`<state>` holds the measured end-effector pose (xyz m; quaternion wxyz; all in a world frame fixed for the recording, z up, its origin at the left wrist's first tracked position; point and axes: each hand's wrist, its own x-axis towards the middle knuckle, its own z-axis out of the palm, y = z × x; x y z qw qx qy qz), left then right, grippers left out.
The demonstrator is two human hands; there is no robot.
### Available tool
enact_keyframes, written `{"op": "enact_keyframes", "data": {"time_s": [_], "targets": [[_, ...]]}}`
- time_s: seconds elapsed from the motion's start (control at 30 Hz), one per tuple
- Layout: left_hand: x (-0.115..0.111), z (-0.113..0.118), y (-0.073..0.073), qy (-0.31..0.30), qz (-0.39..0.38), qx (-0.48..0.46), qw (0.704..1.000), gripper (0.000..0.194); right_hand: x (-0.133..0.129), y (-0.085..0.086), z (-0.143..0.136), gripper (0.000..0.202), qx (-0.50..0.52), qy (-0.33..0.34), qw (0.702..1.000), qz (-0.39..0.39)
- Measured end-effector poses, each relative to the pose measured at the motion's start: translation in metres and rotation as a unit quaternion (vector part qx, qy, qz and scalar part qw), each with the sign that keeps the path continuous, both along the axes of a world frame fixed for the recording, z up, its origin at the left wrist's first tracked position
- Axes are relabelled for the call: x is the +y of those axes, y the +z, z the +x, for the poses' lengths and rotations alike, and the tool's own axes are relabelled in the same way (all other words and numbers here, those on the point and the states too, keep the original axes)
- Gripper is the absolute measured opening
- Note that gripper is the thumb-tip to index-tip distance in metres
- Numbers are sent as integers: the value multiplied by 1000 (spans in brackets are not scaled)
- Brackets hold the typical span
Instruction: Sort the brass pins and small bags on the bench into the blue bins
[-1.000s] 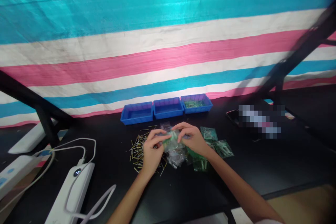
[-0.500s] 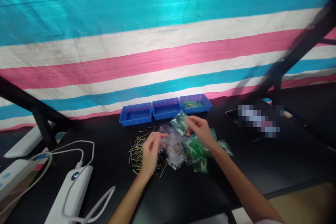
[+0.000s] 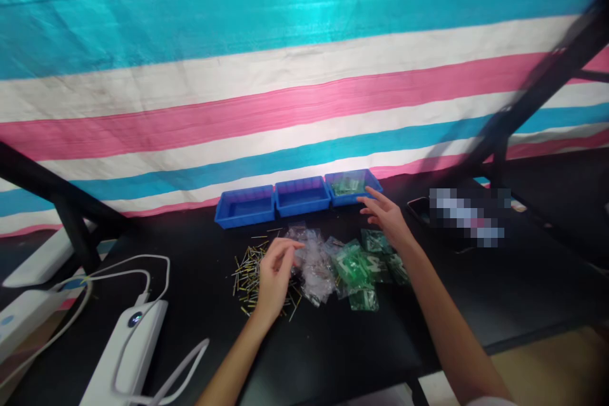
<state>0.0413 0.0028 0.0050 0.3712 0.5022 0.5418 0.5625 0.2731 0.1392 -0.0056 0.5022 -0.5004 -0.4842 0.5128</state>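
My right hand (image 3: 387,219) is open, fingers spread, just in front of the right blue tray (image 3: 354,201), which has small clear-green packets (image 3: 349,185) in it. Beneath and left of that hand lies a pile of green packets (image 3: 354,269). My left hand (image 3: 276,269) hovers over the right side of a heap of thin metal pins (image 3: 247,276), fingers bent and thumb near the index finger; whether anything is between them cannot be made out. Clear plastic packets (image 3: 318,269) lie beside its fingertips. The middle blue tray (image 3: 302,209) and left blue tray (image 3: 245,222) show nothing inside.
A white power bank (image 3: 126,352) with a looped cable lies at the front left, beside a white power strip (image 3: 28,317). A phone (image 3: 419,209) is at the right, near a blurred-out patch. Black frame bars slope at both sides before a striped sheet.
My right hand has let go of a green packet and moved right and slightly up, its fingers now spread. The green packets in the right tray look piled higher. My left hand is almost unmoved.
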Motion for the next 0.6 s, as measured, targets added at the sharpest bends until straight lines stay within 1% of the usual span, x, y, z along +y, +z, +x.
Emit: {"op": "enact_keyframes", "data": {"time_s": [0.03, 0.1, 0.13, 0.2, 0.27, 0.33, 0.4, 0.47, 0.5, 0.6], "targets": [[0, 0, 0, 1, 1, 0, 1000, 23, 0, 0, 2, 63, -45, 3, 999, 10], [0, -1, -1, 0, 3, 1, 1000, 23, -1, -2, 6, 57, -160, 6, 986, 42], [0, -1, -1, -1, 3, 1, 1000, 23, -1, -3, 10, 52, -225, 11, 973, 57], [1, -1, -2, -2, 1, 3, 1000, 23, -2, -7, 19, 45, -341, 39, 937, 68], [1, 0, -2, -2, 0, 6, 1000, 23, -2, -10, 31, 48, -413, 96, 904, 59], [1, 1, -2, -3, 0, 9, 1000, 23, -1, -13, 43, 56, -442, 157, 882, 46], [2, 1, -3, -4, -2, 9, 1000, 23, -1, -14, 52, 64, -456, 193, 868, 28], [2, 3, -3, -5, -6, 9, 1000, 23, -2, -13, 55, 66, -476, 198, 857, 12], [2, 3, -3, -5, -8, 8, 1000, 23, -3, -11, 54, 63, -487, 195, 851, 13], [3, 4, -4, -6, -12, 11, 1000, 23, -6, -6, 42, 44, -518, 153, 840, 50]]}}
